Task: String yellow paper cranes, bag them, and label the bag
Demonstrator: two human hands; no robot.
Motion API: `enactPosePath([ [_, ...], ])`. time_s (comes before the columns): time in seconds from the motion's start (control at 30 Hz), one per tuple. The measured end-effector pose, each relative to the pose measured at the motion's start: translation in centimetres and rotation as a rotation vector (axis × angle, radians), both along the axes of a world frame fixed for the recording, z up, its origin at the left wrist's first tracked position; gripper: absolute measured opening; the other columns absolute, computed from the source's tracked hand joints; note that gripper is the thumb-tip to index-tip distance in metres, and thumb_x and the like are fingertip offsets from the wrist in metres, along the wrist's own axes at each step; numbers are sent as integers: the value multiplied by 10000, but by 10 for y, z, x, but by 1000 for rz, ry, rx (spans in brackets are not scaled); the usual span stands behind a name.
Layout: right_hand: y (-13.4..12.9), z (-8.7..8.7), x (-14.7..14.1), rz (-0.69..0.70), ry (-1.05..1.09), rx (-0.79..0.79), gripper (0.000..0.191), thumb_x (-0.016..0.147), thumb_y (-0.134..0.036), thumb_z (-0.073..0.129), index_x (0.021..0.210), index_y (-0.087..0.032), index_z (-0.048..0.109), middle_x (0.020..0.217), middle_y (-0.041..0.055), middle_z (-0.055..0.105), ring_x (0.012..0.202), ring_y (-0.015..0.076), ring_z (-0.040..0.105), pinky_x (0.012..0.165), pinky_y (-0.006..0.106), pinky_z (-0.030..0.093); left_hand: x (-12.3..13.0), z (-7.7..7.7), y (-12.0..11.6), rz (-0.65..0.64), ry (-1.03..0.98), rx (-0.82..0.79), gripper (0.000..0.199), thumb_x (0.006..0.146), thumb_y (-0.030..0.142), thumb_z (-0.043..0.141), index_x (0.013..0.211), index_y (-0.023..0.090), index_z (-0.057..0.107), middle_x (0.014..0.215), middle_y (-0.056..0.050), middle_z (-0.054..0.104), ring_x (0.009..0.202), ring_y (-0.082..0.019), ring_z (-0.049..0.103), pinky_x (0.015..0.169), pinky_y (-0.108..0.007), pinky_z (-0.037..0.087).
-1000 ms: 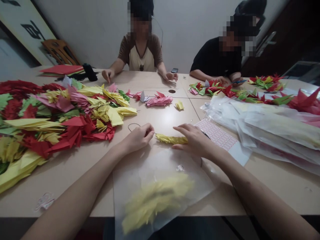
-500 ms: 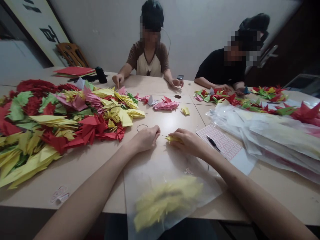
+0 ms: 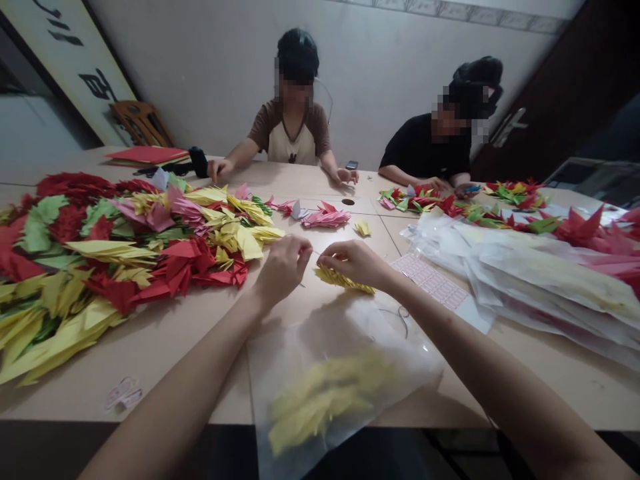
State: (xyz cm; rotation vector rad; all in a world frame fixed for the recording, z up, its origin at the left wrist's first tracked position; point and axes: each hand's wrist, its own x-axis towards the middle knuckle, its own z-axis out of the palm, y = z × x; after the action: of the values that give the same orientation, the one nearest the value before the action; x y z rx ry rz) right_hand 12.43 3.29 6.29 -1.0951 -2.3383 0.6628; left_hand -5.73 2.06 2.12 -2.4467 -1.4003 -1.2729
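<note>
My left hand is closed in a pinch on a thin string, just right of the large heap of folded paper. Close beside it, my right hand has its fingers pinched on the same string. A row of yellow folded paper pieces hangs under my right fingers, over the table. Nearer to me lies a translucent bag with yellow folded paper inside, reaching over the table's front edge. A loose dark string curls by the bag's upper right part.
The large heap of red, yellow, green and pink folded paper covers the table's left. Filled translucent bags and a label sheet lie right. Pink pieces sit beyond my hands. Two people sit opposite.
Both my hands have risen and come closer together. The yellow paper pieces, mostly covered by my right hand before, now show as a longer row below it. The view has tilted upward.
</note>
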Motion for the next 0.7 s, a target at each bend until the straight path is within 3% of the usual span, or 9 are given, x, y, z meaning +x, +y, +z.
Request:
enactPosePath([
  [0.07,-3,8,-2,-81,209,-148,183,849,-258,553,789,-149,686,747,35,680,671,125,626,642,258,517,0,3,0,21,-237,79,172,903,304,409,974,166,483,936,-87,571,914,-203,536,874,-383,411],
  [0.13,-7,16,-3,-170,436,-343,175,840,-270,562,779,-145,668,752,37,663,658,119,628,559,227,527,1,7,-1,-37,-546,69,172,878,337,462,934,179,499,895,-56,558,870,-179,538,840,-349,425],
  [0.2,-10,22,-5,-245,619,-495,160,835,-264,573,764,-142,648,745,34,646,628,108,620,480,195,513,4,12,-3,-188,-819,-91,225,864,396,487,794,185,520,750,-15,534,739,-149,533,740,-301,445],
  [0.3,-11,26,-7,-309,754,-593,150,850,-230,563,755,-138,634,715,30,631,592,103,614,439,187,509,11,15,-6,-480,-1064,-533,401,809,558,530,759,162,572,675,-18,565,655,-137,559,677,-285,469],
  [0.4,-13,23,-8,-360,782,-603,152,864,-194,541,756,-131,627,728,47,642,616,117,637,466,209,540,19,14,-10,-672,-1089,-975,598,732,672,571,1002,139,600,858,-88,670,741,-182,640,738,-329,503],
  [0.47,-15,18,-9,-374,778,-591,154,863,-191,540,744,-126,613,752,61,643,648,132,648,480,225,557,24,12,-14,-741,-1048,-1156,659,749,680,547,1143,151,549,943,-113,683,738,-193,662,723,-336,514],
  [0.57,-18,12,-7,-386,732,-533,137,843,-209,554,747,-125,604,780,67,629,679,148,642,446,225,550,28,11,-19,-710,-969,-1223,581,822,607,509,1218,183,475,963,-103,678,632,-168,660,546,-270,493],
  [0.7,-17,8,3,-416,700,-456,147,797,-275,610,751,-135,615,854,77,624,667,128,594,371,177,480,28,14,-25,-559,-773,-1228,364,865,485,509,994,145,522,900,-72,647,458,-89,579,358,-187,358],
])
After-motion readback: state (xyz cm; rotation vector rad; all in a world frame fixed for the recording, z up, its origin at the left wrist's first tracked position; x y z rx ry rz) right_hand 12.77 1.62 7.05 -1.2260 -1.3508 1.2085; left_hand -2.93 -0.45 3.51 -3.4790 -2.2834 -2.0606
